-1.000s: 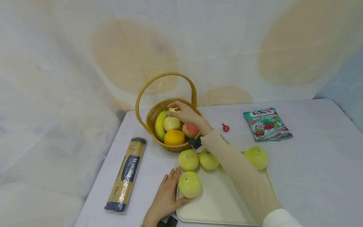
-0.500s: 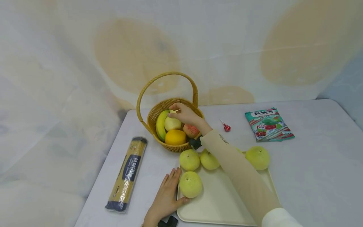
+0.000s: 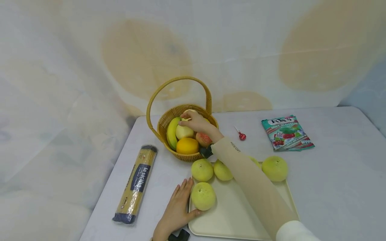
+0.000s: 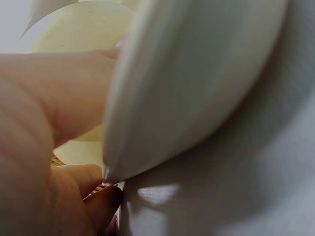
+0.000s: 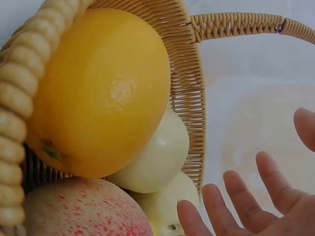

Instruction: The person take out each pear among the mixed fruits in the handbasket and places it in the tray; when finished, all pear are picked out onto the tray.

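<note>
Shifted slightly nearer, the right hand [image 3: 197,123], fingers released, bares a pale fruit [image 3: 189,110], probably light, firm, slick; best cupped at its sides. Left hand [image 3: 177,208] lies straight-fingered against the tray [image 3: 232,214].

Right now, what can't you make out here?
Head: the right arm hides most of one pomelo and part of the tray.
Head: the right hand partly covers a pale fruit in the basket; contact unclear.
Head: any print on the lollipop is too small to read.
Left wrist: the blurred tray hides part of the thumb on the left hand.
Right wrist: bottom and right edges crop the right hand.
</note>
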Action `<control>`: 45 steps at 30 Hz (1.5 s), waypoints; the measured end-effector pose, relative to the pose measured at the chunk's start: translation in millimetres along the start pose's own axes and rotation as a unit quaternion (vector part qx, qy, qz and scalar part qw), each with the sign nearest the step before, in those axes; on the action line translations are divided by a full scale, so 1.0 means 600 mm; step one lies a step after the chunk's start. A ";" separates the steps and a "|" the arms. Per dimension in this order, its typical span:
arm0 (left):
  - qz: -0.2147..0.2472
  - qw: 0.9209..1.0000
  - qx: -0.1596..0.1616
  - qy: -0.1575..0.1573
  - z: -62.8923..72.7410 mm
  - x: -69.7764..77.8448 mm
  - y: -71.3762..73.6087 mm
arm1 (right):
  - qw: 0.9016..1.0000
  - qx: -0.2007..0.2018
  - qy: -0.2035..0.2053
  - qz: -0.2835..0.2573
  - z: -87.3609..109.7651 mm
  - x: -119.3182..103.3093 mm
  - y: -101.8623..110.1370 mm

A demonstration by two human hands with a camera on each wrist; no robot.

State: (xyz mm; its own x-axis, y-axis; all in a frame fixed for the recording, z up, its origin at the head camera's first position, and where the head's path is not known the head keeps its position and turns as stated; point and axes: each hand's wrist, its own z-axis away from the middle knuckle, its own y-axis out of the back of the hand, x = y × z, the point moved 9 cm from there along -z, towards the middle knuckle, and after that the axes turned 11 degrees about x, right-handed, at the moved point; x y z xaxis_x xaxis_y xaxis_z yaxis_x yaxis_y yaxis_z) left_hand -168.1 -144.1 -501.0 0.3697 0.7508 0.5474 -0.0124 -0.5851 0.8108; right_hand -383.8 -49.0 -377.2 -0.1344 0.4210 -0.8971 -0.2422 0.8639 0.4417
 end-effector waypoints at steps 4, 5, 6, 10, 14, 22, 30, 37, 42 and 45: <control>-0.005 1.000 -0.001 -0.003 0.000 0.001 0.001 | 1.000 -0.004 -0.008 0.019 -0.004 0.002 -0.001; -0.006 1.000 -0.002 -0.003 0.000 0.000 0.000 | 1.000 -0.003 -0.007 0.025 -0.005 0.002 -0.001; -0.006 1.000 -0.003 -0.002 0.000 -0.001 0.000 | 1.000 -0.002 -0.005 0.028 -0.006 0.002 -0.002; -0.004 1.000 -0.010 0.008 0.003 -0.003 -0.003 | 1.000 -0.007 0.000 0.029 -0.007 0.003 -0.009; -0.002 1.000 -0.010 0.007 0.006 -0.002 -0.005 | 0.999 -0.023 -0.010 0.026 -0.004 0.012 -0.020; -0.008 1.000 -0.010 0.013 0.007 -0.004 -0.004 | 0.999 -0.021 -0.023 0.017 -0.009 0.025 -0.025; -0.008 1.000 -0.007 0.007 0.007 -0.002 -0.003 | 0.999 -0.021 -0.032 0.022 -0.013 0.036 -0.030; -0.013 1.000 0.003 -0.008 0.005 0.003 0.002 | 0.999 -0.014 -0.046 0.019 -0.019 0.040 -0.029; -0.015 1.000 0.012 -0.012 0.004 0.004 0.005 | 0.999 -0.020 -0.039 0.028 -0.023 0.033 -0.030; -0.016 1.000 0.010 -0.011 0.004 0.004 0.004 | 0.998 -0.025 -0.039 0.035 -0.024 0.029 -0.030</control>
State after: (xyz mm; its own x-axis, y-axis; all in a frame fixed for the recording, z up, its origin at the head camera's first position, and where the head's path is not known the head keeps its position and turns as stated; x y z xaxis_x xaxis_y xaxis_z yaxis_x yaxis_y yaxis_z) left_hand -165.2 -144.5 -497.9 0.3895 0.7629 0.5161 0.0179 -0.5665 0.8239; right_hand -395.7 -61.2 -400.5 -0.0786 0.5014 -0.8617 -0.2828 0.8176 0.5015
